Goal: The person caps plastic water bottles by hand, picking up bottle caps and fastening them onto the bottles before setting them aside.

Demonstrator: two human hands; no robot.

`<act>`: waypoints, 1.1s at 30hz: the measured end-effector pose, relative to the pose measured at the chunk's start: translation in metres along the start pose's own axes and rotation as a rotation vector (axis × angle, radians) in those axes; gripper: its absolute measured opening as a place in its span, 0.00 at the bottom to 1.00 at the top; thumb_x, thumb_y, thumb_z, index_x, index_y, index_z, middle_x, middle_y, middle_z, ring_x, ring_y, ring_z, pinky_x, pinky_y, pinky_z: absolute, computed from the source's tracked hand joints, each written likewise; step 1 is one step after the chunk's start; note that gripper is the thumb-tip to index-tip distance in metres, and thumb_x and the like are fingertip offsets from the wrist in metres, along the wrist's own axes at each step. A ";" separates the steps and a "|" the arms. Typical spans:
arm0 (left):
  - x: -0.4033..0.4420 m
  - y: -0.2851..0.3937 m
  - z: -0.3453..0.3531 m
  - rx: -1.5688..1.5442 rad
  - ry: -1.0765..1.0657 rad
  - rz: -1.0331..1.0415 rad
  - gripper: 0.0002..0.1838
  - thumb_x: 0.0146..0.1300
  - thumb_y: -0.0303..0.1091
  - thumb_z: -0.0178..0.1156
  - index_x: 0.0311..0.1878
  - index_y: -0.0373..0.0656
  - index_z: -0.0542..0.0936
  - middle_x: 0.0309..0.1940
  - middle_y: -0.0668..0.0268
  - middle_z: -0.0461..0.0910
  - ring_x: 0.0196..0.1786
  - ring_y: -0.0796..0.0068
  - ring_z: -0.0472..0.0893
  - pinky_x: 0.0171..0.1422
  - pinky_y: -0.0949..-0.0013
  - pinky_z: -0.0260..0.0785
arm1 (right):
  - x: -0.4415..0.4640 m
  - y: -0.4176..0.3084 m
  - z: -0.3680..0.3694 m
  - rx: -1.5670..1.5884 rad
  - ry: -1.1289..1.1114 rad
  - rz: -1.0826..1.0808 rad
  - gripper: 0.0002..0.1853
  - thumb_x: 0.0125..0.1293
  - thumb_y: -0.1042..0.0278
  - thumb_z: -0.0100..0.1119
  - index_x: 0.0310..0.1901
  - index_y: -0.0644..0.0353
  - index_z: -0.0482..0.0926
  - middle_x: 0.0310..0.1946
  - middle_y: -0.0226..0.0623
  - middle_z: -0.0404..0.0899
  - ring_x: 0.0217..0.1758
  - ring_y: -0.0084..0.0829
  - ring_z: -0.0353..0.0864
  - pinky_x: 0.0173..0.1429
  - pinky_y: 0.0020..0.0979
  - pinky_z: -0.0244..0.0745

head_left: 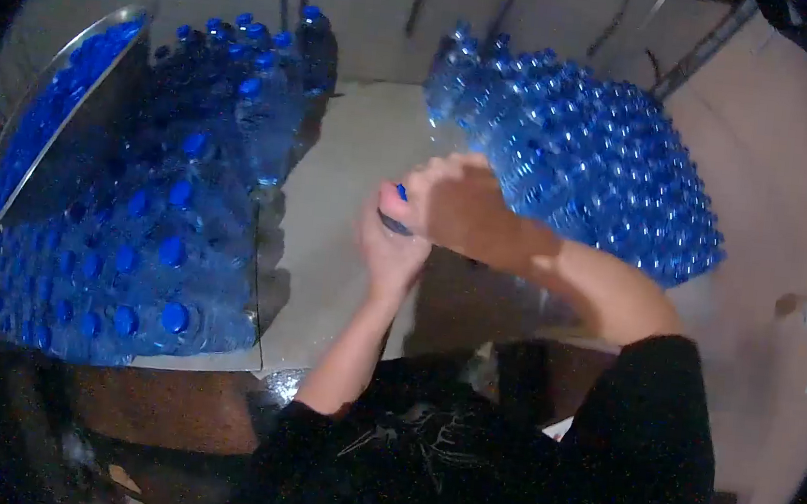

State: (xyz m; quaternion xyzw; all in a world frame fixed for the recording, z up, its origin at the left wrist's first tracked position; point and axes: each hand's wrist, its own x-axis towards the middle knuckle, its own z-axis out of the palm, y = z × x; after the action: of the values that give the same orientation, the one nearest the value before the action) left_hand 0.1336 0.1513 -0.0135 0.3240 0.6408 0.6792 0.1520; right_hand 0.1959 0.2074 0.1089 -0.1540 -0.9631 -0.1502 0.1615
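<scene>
Both my hands are together above the middle of the table. My left hand (392,246) is closed, and a blue cap (401,192) shows at its thumb. Pressed against it from the right, my right hand (453,194) is closed too, fingers curled; what it grips is hidden. Clear bottles with blue caps (126,259) stand in a dense group to the left. On the right is a tight mass of clear bottles (588,153) with no blue caps visible on them.
At the far left a metal-rimmed bowl (72,113) full of blue caps leans over the capped bottles. The pale table (320,215) runs between the two groups, with a wall behind. Its front edge lies near my body.
</scene>
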 end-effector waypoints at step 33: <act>-0.014 0.014 0.026 -0.290 -0.047 -0.022 0.25 0.49 0.35 0.71 0.52 0.43 0.79 0.45 0.57 0.83 0.51 0.65 0.82 0.54 0.62 0.73 | -0.019 0.020 -0.010 -0.208 -0.215 -0.121 0.14 0.62 0.57 0.54 0.24 0.53 0.82 0.22 0.39 0.83 0.24 0.40 0.84 0.24 0.41 0.75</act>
State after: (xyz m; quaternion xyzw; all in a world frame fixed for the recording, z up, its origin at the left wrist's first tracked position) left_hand 0.1632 0.1609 -0.0037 0.3076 0.5358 0.7551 0.2194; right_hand 0.2229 0.2172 0.1159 -0.1265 -0.9617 -0.2413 0.0313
